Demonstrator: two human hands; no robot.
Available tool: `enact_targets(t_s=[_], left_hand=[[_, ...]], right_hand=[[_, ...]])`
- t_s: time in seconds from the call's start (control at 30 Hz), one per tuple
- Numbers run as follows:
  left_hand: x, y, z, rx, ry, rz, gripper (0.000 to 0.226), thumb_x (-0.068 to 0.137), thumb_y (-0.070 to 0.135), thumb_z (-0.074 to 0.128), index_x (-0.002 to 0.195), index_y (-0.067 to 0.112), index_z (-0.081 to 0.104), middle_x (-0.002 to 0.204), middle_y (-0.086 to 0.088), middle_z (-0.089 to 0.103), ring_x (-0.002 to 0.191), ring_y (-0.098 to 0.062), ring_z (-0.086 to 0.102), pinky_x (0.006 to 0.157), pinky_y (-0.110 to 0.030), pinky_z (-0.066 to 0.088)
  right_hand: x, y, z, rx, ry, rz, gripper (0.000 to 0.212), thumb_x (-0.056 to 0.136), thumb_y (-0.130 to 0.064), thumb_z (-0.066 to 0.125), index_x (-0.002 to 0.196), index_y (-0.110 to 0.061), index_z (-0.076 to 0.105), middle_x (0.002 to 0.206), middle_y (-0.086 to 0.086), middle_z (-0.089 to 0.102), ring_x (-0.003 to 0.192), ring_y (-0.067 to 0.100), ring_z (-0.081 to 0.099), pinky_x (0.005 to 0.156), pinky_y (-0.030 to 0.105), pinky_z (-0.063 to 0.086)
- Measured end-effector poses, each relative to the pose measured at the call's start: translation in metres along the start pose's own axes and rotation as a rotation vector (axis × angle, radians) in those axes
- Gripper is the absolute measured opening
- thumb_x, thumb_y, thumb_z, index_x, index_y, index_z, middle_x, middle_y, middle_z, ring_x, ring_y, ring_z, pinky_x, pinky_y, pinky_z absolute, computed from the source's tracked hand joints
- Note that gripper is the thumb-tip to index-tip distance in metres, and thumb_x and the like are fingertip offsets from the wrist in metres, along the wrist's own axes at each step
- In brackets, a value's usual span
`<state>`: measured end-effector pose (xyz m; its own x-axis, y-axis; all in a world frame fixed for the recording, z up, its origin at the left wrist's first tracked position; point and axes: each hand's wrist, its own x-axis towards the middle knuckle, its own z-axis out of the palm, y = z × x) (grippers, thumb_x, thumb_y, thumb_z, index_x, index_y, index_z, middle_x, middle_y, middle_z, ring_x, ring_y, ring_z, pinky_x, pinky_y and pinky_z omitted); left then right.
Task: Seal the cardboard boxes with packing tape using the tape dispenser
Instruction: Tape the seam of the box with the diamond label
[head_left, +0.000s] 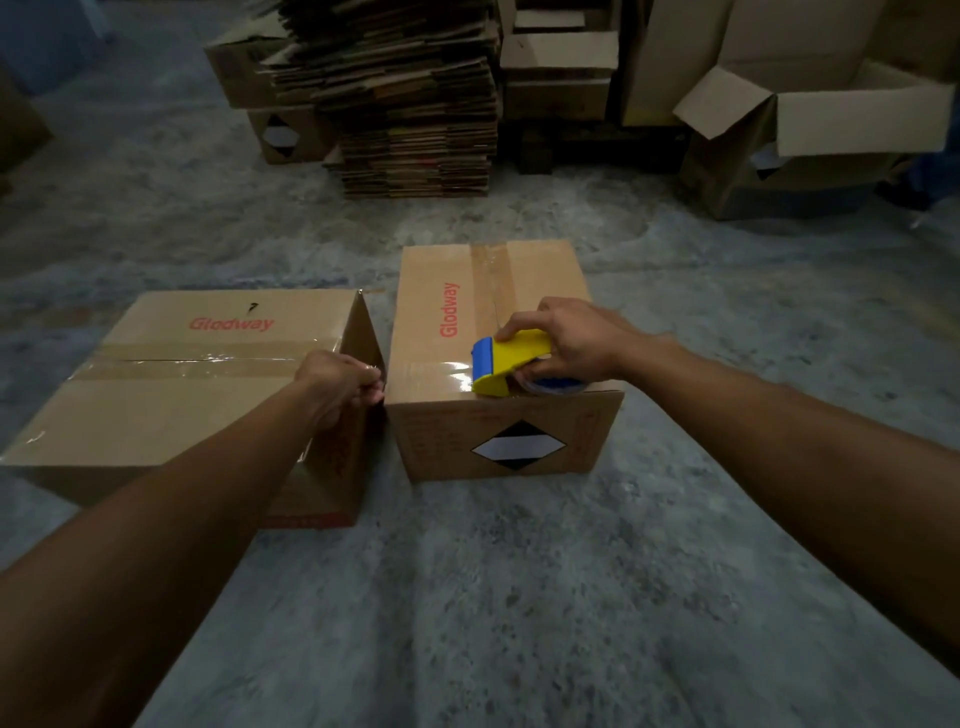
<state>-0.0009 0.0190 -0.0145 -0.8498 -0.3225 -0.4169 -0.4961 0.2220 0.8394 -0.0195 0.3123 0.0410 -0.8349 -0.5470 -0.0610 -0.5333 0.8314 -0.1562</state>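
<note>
Left box (171, 395) on floor (519, 597), seam already taped. I see left hand (337, 387) curled at its right top edge, fingertips pinching at tape end there. Right box (498, 364) just beside; cross strip (431, 375) runs over near top edge. Right hand (561, 338) grips yellow-blue tape dispenser (506, 361), pressed on top near front edge. My advice: keep dispenser flat, pull tape taut, tilt blade to cut cleanly, rub strip down.
</note>
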Motion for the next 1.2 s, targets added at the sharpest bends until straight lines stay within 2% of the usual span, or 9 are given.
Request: enact_targets(t_s=[0.37,0.5,0.57,0.67,0.87,0.93,1.07,1.13,1.2], left_hand=[[0.003,-0.008,0.012,0.011,0.048,-0.009,0.007,0.089,0.0,0.062,0.094,-0.005,0.065,0.07,-0.014,0.061,0.053,-0.016,0.054,0.034,-0.014,0.042],[-0.001,-0.02,0.022,0.209,0.143,0.086,0.014,0.092,0.013,0.058,0.084,0.009,0.069,0.082,-0.012,0.066,0.072,-0.024,0.06,0.067,-0.031,0.055],[-0.004,-0.028,0.031,0.276,0.155,0.113,0.028,0.094,0.024,0.048,0.105,0.011,0.069,0.1,-0.014,0.067,0.094,-0.032,0.063,0.085,-0.037,0.052],[-0.007,-0.035,0.039,0.054,0.057,-0.153,0.061,0.091,0.039,0.039,0.149,0.028,0.027,0.126,-0.015,0.056,0.107,-0.038,0.059,0.096,-0.049,0.049],[-0.019,-0.036,0.027,-0.122,-0.205,-0.42,0.027,0.097,0.029,0.044,0.108,0.008,0.057,0.106,-0.016,0.056,0.092,-0.036,0.06,0.069,-0.045,0.054],[-0.012,-0.03,0.028,-0.124,-0.088,-0.281,0.024,0.096,0.021,0.042,0.108,0.007,0.057,0.097,-0.015,0.059,0.082,-0.031,0.061,0.057,-0.035,0.057],[-0.005,-0.017,0.033,0.458,0.196,0.482,0.053,0.1,0.04,0.034,0.143,0.008,0.04,0.147,-0.017,0.043,0.134,-0.031,0.041,0.11,-0.039,0.032],[-0.008,-0.014,0.035,0.948,0.09,0.893,0.071,0.097,0.056,0.026,0.153,0.013,0.019,0.16,-0.009,0.021,0.147,-0.024,0.019,0.119,-0.041,0.013],[-0.008,-0.023,0.044,1.315,-0.117,0.998,0.083,0.094,0.065,0.021,0.155,0.016,-0.002,0.163,-0.006,-0.003,0.15,-0.021,-0.001,0.121,-0.041,-0.001]], right_hand=[[0.003,0.002,0.0,0.02,-0.012,-0.008,0.055,0.08,-0.054,0.067,0.131,-0.046,0.047,0.102,0.0,0.047,0.092,0.017,0.045,0.075,0.031,0.033],[0.004,0.002,0.002,0.026,-0.014,-0.008,0.055,0.08,-0.055,0.067,0.131,-0.046,0.047,0.102,-0.001,0.046,0.093,0.017,0.045,0.075,0.032,0.034],[0.005,0.002,0.002,0.021,-0.012,-0.005,0.055,0.08,-0.056,0.067,0.13,-0.047,0.047,0.102,-0.001,0.047,0.094,0.017,0.046,0.076,0.032,0.035],[0.006,0.0,0.002,-0.003,-0.017,-0.003,0.054,0.08,-0.056,0.067,0.13,-0.047,0.047,0.102,-0.001,0.046,0.095,0.017,0.044,0.076,0.031,0.034],[0.008,-0.006,0.001,-0.071,-0.024,-0.013,0.054,0.08,-0.058,0.065,0.13,-0.047,0.048,0.098,-0.003,0.042,0.09,0.016,0.04,0.076,0.032,0.031],[0.009,-0.008,-0.001,-0.107,-0.034,-0.026,0.054,0.08,-0.059,0.064,0.13,-0.047,0.048,0.097,-0.002,0.042,0.091,0.018,0.043,0.076,0.033,0.032],[0.009,-0.008,-0.002,-0.155,-0.058,-0.031,0.057,0.079,-0.07,0.055,0.131,-0.05,0.044,0.102,0.0,0.047,0.1,0.022,0.048,0.082,0.037,0.038],[0.007,-0.008,-0.002,-0.162,-0.068,-0.031,0.06,0.079,-0.077,0.047,0.132,-0.05,0.043,0.103,0.001,0.047,0.1,0.022,0.048,0.083,0.038,0.037],[0.006,-0.011,-0.003,-0.148,-0.081,-0.015,0.064,0.078,-0.083,0.036,0.133,-0.05,0.043,0.1,0.001,0.044,0.102,0.023,0.047,0.084,0.039,0.035]])
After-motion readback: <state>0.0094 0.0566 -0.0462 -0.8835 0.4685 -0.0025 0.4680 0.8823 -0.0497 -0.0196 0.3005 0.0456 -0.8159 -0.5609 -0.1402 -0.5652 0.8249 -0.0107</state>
